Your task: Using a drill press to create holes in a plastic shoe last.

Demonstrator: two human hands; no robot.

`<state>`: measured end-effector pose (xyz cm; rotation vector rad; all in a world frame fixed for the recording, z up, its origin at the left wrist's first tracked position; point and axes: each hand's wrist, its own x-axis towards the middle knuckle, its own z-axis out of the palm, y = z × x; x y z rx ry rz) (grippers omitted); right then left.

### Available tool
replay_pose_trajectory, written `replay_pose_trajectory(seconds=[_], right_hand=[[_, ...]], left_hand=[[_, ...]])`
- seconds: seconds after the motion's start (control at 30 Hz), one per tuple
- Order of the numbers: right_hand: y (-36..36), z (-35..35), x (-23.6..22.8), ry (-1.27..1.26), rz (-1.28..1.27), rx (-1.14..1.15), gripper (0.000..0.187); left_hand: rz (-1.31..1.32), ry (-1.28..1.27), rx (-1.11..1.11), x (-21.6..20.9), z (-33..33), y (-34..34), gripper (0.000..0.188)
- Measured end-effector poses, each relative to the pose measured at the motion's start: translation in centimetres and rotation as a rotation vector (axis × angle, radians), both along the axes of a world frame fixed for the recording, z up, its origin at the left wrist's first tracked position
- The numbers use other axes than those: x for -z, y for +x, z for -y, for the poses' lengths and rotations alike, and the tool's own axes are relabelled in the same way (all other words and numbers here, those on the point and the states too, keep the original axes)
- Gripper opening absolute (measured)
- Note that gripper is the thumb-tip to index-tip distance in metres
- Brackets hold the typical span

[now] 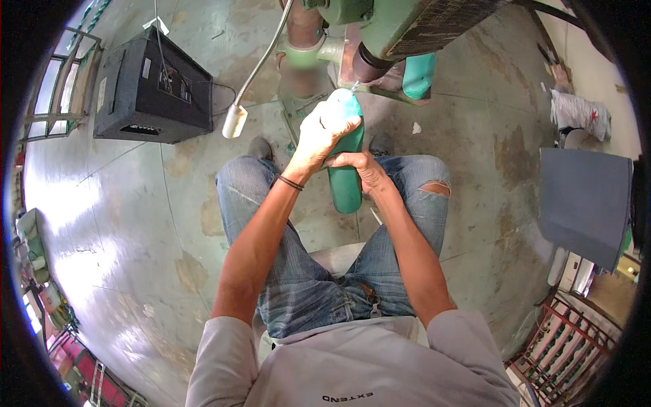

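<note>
Both my hands grip a long green shoe last [346,193], held at a slant above my knees. My left hand [319,136] wraps its far part, which is brightly lit. Nearer to me, my right hand [363,171] closes on its middle from the right side. The far end is just below the drill bit [354,86] of a green drill press [413,27]; I cannot tell whether they touch. A second green last [418,74] rests on the machine's table [400,93], right of the bit.
A white lamp [235,121] on a bendable neck hangs left of my hands. On the floor at left stands a black speaker-like box [156,91] with a cable. A dark grey panel [584,203] and a red metal rack [569,346] are at right.
</note>
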<state>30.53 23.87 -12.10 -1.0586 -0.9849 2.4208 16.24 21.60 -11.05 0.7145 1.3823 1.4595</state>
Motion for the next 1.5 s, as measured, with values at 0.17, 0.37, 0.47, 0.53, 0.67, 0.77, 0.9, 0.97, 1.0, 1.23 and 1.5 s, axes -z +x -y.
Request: replay_pose_trajectory(seconds=[0.17, 0.37, 0.47, 0.53, 0.67, 0.77, 0.9, 0.97, 1.0, 1.23, 1.5], right_hand=[[-0.1, -0.3, 0.2, 0.008, -0.004, -0.015, 0.046], [-0.3, -0.3, 0.0, 0.003, -0.002, -0.007, 0.041], [-0.5, -0.2, -0.3, 0.010, -0.015, 0.018, 0.037], [-0.5, -0.3, -0.5, 0.019, -0.017, 0.030, 0.039], [-0.4, -0.4, -0.9, 0.014, 0.010, 0.006, 0.047], [-0.5, -0.3, -1.2, 0.064, -0.002, 0.013, 0.050], [-0.7, -0.2, -1.3, 0.128, 0.013, 0.032, 0.049], [-0.8, -0.2, -1.3, 0.138, 0.004, 0.024, 0.048], [-0.8, -0.1, -1.3, 0.144, 0.028, 0.043, 0.047], [-0.7, -0.2, -1.1, 0.152, 0.013, 0.020, 0.045], [-0.7, -0.4, -1.7, 0.201, 0.022, -0.009, 0.052]], left_hand=[[-0.047, -0.044, 0.018, -0.8, -0.3, -0.3, 0.043], [-0.042, -0.037, 0.006, -1.4, -0.2, -0.2, 0.042], [-0.087, -0.058, 0.015, -1.2, -0.3, -0.3, 0.042], [-0.097, -0.049, 0.018, -0.9, -0.4, -0.4, 0.042], [-0.037, -0.005, 0.006, -0.4, -0.6, -0.3, 0.042], [-0.030, -0.010, 0.014, -0.1, -0.6, -0.3, 0.043], [-0.022, 0.053, 0.017, 0.0, -0.7, -0.4, 0.041], [-0.015, 0.062, 0.020, -0.1, -0.7, -0.4, 0.040], [-0.022, 0.057, 0.017, -0.1, -0.7, -0.4, 0.039], [-0.035, 0.058, 0.013, -0.2, -0.8, -0.4, 0.036], [-0.018, 0.039, 0.017, -0.8, -0.7, -0.4, 0.038]])
